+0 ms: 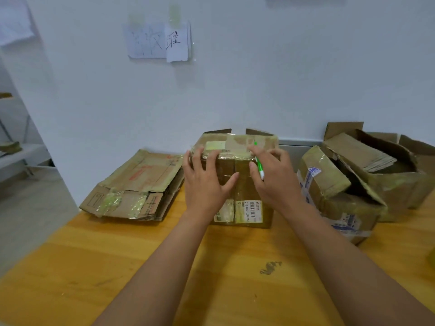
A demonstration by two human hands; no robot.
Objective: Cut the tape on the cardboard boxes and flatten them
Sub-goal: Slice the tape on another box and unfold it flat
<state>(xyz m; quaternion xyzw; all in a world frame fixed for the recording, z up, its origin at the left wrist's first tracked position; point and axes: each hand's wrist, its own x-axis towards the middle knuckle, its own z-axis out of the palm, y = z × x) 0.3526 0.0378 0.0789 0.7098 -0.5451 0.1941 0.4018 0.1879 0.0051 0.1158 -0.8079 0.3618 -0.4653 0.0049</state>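
On the yellow wooden bench (141, 267), the left hand (207, 184) lies spread on the taped brown cardboard box (244, 184) while the right hand (273, 177) pinches a green-and-white cutter (259, 168); hold steady, cut slowly.

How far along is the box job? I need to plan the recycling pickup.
Done: a stack of flattened boxes lies at the table's left. In hand: the taped box in the middle, left hand on it, right hand holding a green cutter. Left: a pile of unflattened boxes on the right.
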